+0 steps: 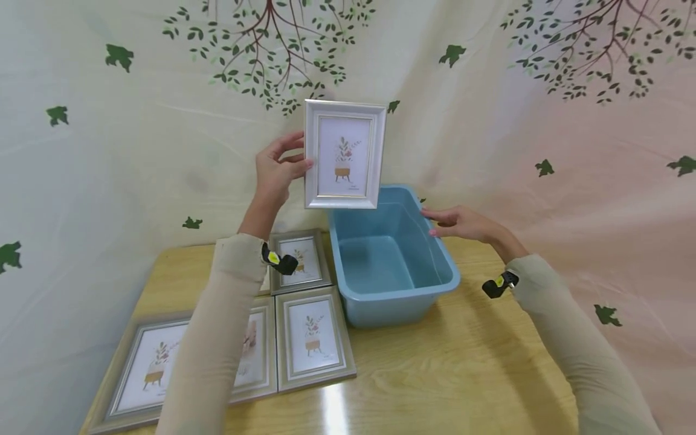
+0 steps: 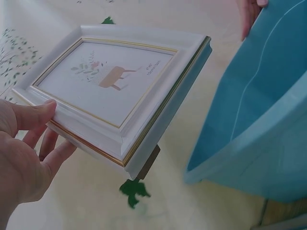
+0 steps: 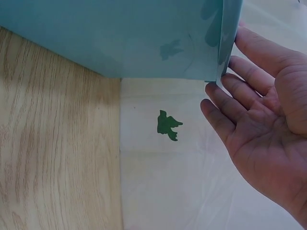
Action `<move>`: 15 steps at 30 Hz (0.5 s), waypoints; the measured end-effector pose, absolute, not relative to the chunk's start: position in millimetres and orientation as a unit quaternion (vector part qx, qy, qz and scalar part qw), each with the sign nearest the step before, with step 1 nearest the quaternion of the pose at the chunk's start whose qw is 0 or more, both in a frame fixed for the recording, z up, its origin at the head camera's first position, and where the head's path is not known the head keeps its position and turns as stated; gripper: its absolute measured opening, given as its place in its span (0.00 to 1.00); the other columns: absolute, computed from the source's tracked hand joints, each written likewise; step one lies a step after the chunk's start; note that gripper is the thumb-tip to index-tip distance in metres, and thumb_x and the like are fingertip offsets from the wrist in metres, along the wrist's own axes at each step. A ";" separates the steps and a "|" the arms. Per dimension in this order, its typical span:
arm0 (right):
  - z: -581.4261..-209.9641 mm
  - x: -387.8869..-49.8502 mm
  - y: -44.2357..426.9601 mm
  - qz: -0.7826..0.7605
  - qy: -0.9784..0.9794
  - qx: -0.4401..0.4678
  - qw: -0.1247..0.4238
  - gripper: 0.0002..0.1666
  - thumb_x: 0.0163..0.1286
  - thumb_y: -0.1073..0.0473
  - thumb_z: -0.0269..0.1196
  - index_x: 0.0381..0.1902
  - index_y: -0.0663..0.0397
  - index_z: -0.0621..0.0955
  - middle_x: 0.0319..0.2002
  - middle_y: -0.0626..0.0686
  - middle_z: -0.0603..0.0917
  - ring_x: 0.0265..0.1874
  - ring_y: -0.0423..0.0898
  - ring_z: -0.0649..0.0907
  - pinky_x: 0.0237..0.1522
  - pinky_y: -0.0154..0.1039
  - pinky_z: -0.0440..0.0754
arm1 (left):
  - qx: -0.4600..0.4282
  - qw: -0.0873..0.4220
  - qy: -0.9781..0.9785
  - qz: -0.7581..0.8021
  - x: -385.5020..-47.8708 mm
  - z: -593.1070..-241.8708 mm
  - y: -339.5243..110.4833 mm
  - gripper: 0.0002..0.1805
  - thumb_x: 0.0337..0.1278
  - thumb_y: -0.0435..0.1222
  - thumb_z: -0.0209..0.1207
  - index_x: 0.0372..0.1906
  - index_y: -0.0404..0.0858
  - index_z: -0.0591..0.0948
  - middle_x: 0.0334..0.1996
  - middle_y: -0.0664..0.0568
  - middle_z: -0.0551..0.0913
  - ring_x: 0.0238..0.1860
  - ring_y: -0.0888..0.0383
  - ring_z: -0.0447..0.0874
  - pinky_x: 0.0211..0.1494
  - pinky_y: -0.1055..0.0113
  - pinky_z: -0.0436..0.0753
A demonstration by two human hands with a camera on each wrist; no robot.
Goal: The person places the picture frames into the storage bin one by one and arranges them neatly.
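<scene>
A white picture frame (image 1: pixel 345 154) with a plant-in-pot print is held up by my left hand (image 1: pixel 278 166). The thumb presses the frame's front border and the fingers reach behind it, seen clearly in the left wrist view. The frame (image 2: pixel 115 81) is tilted in that view, its side edge and a bit of the back stand showing. Below and right of it stands a blue plastic basin (image 1: pixel 397 296), its visible inside bare. My right hand (image 1: pixel 462 222) grips the basin's far right rim, thumb and fingers on either side; the rim partly hides its fingertips (image 3: pixel 216 91).
Several framed prints lie on the wooden table (image 1: pixel 435 374) left of the basin, including a front frame (image 1: pixel 315 338), a rear frame (image 1: pixel 300 260) and a large left frame (image 1: pixel 144 374). My left sleeve covers part of them. A patterned curtain (image 1: pixel 217 151) hangs behind.
</scene>
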State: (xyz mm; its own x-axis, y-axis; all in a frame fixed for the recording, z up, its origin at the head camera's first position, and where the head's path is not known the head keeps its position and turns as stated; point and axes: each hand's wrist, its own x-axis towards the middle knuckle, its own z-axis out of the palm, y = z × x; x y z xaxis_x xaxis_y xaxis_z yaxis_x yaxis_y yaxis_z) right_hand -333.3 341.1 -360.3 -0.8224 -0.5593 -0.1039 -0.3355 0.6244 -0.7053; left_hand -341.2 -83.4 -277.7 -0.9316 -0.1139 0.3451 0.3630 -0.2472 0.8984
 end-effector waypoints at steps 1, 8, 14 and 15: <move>-360.2 -333.8 340.5 -0.352 0.888 -0.251 0.159 0.39 0.73 0.49 0.65 0.77 0.47 0.64 0.76 0.54 0.62 0.69 0.61 0.71 0.66 0.64 0.69 | -0.106 0.151 -0.596 -0.782 -342.3 -278.5 -78.2 0.29 0.47 0.14 0.67 0.56 0.37 0.85 0.47 0.45 0.83 0.40 0.52 0.87 0.35 0.68 0.87; -363.8 -336.2 341.0 -0.363 0.882 -0.250 0.165 0.39 0.72 0.49 0.66 0.77 0.46 0.65 0.76 0.53 0.62 0.71 0.62 0.67 0.67 0.65 0.67 | -0.100 0.133 -0.602 -0.781 -348.6 -285.9 -44.9 0.28 0.49 0.15 0.67 0.56 0.37 0.85 0.49 0.43 0.83 0.42 0.51 0.87 0.37 0.65 0.88; -362.4 -335.6 341.9 -0.354 0.889 -0.245 0.159 0.40 0.71 0.48 0.66 0.76 0.46 0.66 0.75 0.55 0.63 0.71 0.64 0.67 0.65 0.65 0.69 | -0.100 0.128 -0.624 -0.765 -352.4 -290.7 -24.1 0.27 0.50 0.16 0.67 0.56 0.38 0.85 0.49 0.43 0.83 0.44 0.48 0.86 0.41 0.60 0.89; -361.8 -335.4 342.0 -0.353 0.889 -0.244 0.158 0.40 0.71 0.48 0.66 0.76 0.45 0.66 0.75 0.55 0.63 0.71 0.64 0.67 0.65 0.65 0.69 | -0.100 0.128 -0.627 -0.762 -352.7 -291.6 -21.3 0.27 0.50 0.17 0.67 0.56 0.38 0.85 0.49 0.43 0.83 0.45 0.48 0.86 0.41 0.60 0.89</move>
